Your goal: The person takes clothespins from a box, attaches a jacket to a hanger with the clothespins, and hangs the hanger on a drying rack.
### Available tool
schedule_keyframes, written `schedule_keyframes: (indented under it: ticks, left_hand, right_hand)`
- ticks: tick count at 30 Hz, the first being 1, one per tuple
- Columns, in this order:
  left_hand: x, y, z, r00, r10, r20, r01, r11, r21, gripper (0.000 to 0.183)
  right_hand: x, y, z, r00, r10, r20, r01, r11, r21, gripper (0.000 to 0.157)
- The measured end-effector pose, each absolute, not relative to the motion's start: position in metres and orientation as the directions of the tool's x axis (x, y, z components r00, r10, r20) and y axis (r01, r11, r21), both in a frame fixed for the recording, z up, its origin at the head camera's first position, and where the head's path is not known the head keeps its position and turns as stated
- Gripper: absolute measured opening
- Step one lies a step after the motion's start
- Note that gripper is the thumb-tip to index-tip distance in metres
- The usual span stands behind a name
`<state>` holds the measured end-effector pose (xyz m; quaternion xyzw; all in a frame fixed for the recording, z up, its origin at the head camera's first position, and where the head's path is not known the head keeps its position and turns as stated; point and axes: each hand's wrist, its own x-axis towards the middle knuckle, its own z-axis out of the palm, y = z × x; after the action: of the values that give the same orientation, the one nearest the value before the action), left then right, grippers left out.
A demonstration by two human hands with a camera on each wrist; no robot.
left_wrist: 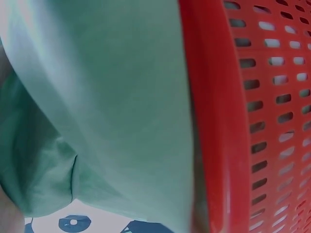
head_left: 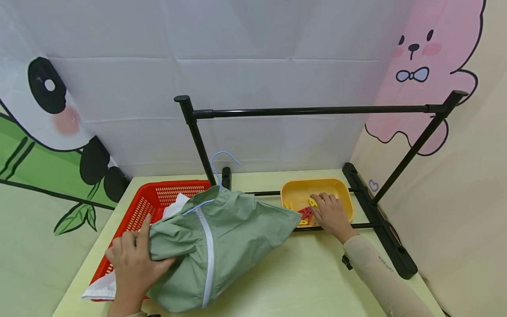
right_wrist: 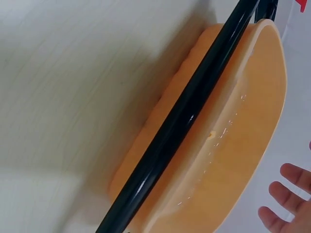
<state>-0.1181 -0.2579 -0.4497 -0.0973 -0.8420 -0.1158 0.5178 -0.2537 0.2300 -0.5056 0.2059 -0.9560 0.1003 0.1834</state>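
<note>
A light green zip-up jacket (head_left: 237,233) with a pale zipper strip hangs on a thin blue hanger (head_left: 225,153), over the edge of a red basket (head_left: 134,211). My left hand (head_left: 132,259) rests against the jacket's left side, index finger and thumb spread, the cloth between them. Green cloth (left_wrist: 121,107) fills most of the left wrist view. My right hand (head_left: 330,215) reaches into a yellow tray (head_left: 289,189) beside a red clip (head_left: 305,213) and yellow clips (head_left: 313,202). Its fingers (right_wrist: 286,199) show spread at the right wrist view's edge.
A black garment rack (head_left: 317,110) stands over the table, its lower bars (head_left: 362,225) running past the tray. White cloth (head_left: 101,288) hangs out of the basket's near corner, and more lies inside. A wall hanging (head_left: 277,79) closes off the back.
</note>
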Motion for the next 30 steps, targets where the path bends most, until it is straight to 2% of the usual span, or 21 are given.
schedule_keyframes:
  ticks: [30]
  left_hand:
    - [-0.117, -0.259, -0.452, -0.458, 0.047, 0.888, 0.290, 0.952, 0.100, 0.090]
  right_hand:
    - [-0.264, 0.242, -0.525, -0.927, -0.270, 0.261, -0.316, 0.936, -0.155, 0.045]
